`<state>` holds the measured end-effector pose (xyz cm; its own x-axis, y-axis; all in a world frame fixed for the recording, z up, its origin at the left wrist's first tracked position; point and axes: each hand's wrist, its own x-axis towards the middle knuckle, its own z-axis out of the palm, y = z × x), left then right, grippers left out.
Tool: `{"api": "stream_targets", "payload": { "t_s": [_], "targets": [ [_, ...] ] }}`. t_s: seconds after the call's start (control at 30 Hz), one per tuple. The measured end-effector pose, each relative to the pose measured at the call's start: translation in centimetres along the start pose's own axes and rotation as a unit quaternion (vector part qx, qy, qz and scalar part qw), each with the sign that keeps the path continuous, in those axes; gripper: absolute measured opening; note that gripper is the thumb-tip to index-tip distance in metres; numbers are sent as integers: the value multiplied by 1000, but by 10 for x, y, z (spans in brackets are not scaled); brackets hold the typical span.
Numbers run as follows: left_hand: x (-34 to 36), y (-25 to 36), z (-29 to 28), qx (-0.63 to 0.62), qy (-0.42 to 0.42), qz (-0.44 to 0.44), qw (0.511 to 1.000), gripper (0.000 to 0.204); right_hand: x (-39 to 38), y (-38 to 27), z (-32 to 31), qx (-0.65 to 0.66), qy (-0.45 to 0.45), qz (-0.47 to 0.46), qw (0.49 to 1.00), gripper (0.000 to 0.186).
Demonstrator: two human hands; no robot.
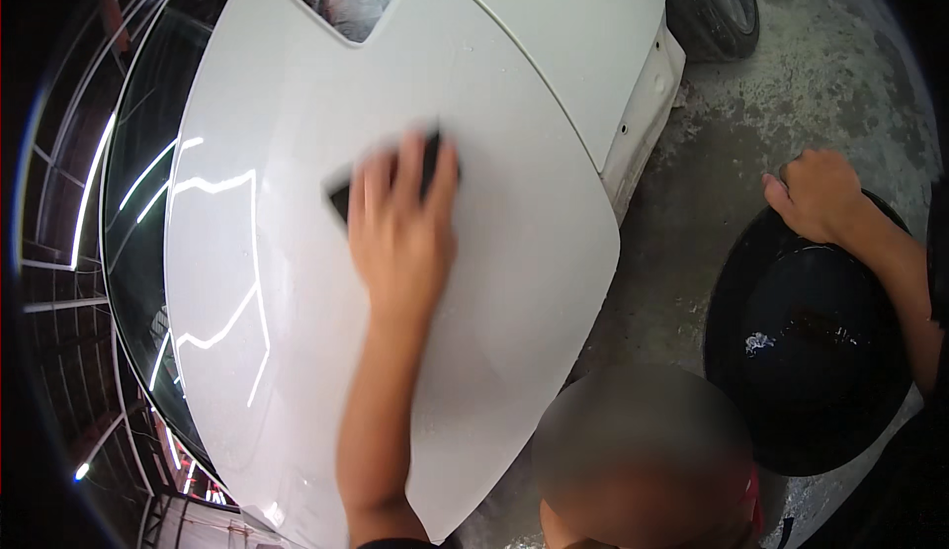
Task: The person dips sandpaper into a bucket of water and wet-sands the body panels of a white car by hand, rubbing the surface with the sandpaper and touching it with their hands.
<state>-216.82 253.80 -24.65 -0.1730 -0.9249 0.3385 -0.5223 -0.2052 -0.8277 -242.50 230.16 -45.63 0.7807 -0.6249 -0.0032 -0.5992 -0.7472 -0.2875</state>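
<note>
My left hand [400, 228] lies over a thin black sheet [341, 200], which looks like sandpaper, and presses it flat on a white car body panel [504, 243]. Pointed corners of the sheet stick out past the fingers; the rest is hidden, and the fingers are slightly smeared by motion. Off to the right, my right hand [816, 193] is closed at the far rim of a round black basin [727, 381]. Its fingertips are mostly out of sight. Small bright glints show inside the basin.
A four-sided opening [346, 0] in the panel shows crumpled clear plastic. A wheel [712, 5] stands at the upper right on wet-looking concrete [791, 84]. Dark glass [148, 203] edges the panel's left side. A blurred rounded shape, like a person's head [643, 450], fills the lower middle.
</note>
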Motion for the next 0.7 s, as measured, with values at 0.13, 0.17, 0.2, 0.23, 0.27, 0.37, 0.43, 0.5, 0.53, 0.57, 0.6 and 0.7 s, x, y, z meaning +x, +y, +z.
{"api": "stream_targets", "payload": {
  "t_s": [0.13, 0.17, 0.2, 0.23, 0.27, 0.37, 0.43, 0.5, 0.53, 0.57, 0.6, 0.7],
  "targets": [
    [-32, 8, -4, 35, 6, -60, 998, 28, -1, -5, -7, 1, -55, 27, 998, 56],
    [11, -7, 0, 65, 19, -49, 997, 26, 4, -6, 1, 11, -11, 2, 1000, 55],
    [59, -27, 10, 91, 42, -43, 994, 25, 3, -6, 1, 14, 40, -16, 999, 55],
    [91, -50, 24, 85, 91, -17, 992, 22, 1, -12, 2, 19, 37, -22, 999, 55],
    [109, -62, 30, 78, 144, 9, 987, 19, 0, -13, 1, 28, 65, -47, 996, 51],
    [68, -11, 35, 108, 76, -34, 991, 18, 2, 3, 13, 20, 83, -52, 995, 49],
    [14, 19, 31, 77, 46, -65, 994, 29, -2, 8, 14, 23, 73, -48, 996, 49],
    [22, 15, 31, 88, 63, -60, 992, 30, -4, 4, 7, 17, 47, -33, 998, 52],
    [54, -2, 40, 130, 74, -46, 988, 28, 2, 0, 6, 19, 52, -36, 998, 52],
    [94, -22, 43, 148, 73, -46, 985, 22, 4, -5, 4, 26, 56, -37, 997, 51],
    [122, -38, 48, 125, 130, -21, 983, 25, 2, -10, -1, 29, 59, -37, 997, 51],
    [102, -7, 57, 130, 127, -32, 983, 31, 3, 1, 16, 55, 115, -55, 990, 53]
  ]
}}
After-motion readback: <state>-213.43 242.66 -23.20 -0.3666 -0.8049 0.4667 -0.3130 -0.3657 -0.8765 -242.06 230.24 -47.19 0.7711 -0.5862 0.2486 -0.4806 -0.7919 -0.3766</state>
